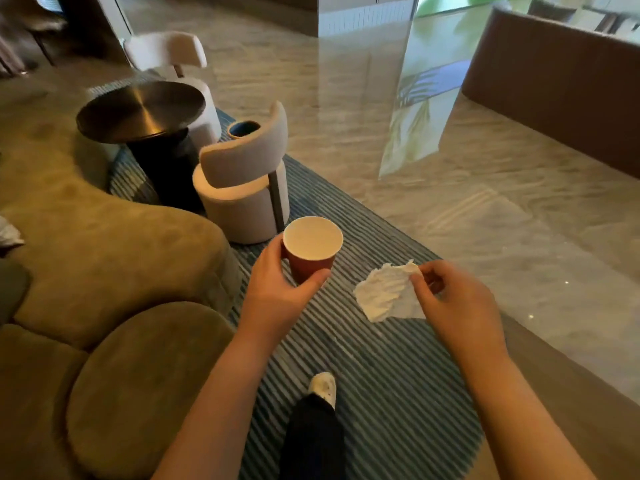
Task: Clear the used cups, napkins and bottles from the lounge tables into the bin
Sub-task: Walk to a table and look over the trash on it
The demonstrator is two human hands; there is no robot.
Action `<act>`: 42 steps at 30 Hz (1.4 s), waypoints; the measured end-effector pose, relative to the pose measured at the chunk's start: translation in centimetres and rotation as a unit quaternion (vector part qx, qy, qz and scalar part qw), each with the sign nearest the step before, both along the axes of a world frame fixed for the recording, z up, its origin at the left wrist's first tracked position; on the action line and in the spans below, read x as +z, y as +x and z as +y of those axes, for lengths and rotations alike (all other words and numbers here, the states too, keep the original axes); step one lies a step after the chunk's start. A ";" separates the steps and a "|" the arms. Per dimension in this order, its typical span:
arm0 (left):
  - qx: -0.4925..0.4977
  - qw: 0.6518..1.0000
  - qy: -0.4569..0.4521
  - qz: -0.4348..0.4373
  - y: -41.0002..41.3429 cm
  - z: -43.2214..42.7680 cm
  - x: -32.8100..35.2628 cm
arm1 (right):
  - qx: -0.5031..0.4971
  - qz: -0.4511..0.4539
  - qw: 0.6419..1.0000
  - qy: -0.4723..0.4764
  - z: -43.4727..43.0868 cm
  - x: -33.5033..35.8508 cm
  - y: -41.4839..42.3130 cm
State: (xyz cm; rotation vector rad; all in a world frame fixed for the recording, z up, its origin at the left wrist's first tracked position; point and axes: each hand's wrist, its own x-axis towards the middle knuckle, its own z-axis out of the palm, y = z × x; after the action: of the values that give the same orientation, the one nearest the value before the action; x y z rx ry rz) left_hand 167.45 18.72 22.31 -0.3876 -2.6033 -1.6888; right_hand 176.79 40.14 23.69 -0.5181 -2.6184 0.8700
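My left hand (pixel 280 289) grips a red paper cup (pixel 311 252), my right hand (pixel 457 299) pinches a crumpled white napkin (pixel 382 294); binning both comes next.

Marble floor (pixel 485 209), striped rug (pixel 381 393), round table (pixel 138 110) and chair (pixel 242 192) on rug

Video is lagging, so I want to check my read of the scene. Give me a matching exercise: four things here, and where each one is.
Things:
1. red cup
2. napkin
3. bin
4. round table

Places:
A. behind the near white chair
B. pinched by the right hand
C. held in the left hand
D. beside the olive sofa

Pairs: 1-C, 2-B, 3-A, 4-D
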 end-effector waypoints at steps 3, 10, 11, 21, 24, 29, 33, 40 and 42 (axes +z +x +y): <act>-0.015 1.000 0.002 0.008 -8.7 3.0 0.4 | -0.018 -0.008 0.999 0.034 3.3 1.2 -8.4; -0.023 0.999 -0.003 -0.032 -24.8 8.2 1.6 | -0.070 0.013 0.997 0.029 9.2 3.9 -23.8; -0.025 0.999 -0.003 -0.036 -26.5 8.8 1.5 | -0.071 0.007 0.997 0.020 9.7 3.7 -25.5; 0.003 0.999 -0.002 -0.046 -45.4 15.6 0.0 | -0.037 -0.025 0.998 -0.037 16.3 -0.4 -46.8; 0.002 0.999 -0.019 -0.037 -52.5 18.7 0.6 | -0.033 -0.005 0.998 -0.058 19.5 -0.4 -54.8; 0.036 0.999 -0.016 -0.022 -64.3 23.3 3.0 | -0.005 0.021 0.998 -0.063 24.5 1.6 -67.8; 0.053 0.998 -0.028 -0.006 -71.3 25.3 3.1 | 0.017 0.025 0.997 -0.068 26.7 2.0 -76.1; 0.089 0.995 -0.031 -0.024 -83.8 28.2 1.2 | 0.065 -0.022 0.996 -0.058 29.8 0.7 -88.4; 0.085 0.996 -0.025 -0.025 -88.1 29.3 0.4 | 0.064 -0.023 0.996 -0.051 31.2 0.4 -92.6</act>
State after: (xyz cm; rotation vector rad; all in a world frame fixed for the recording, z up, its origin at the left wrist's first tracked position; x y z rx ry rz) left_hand 79.32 47.97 22.71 -0.1213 -2.6313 -1.6011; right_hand 84.21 71.35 24.05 -0.4041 -2.6833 1.0481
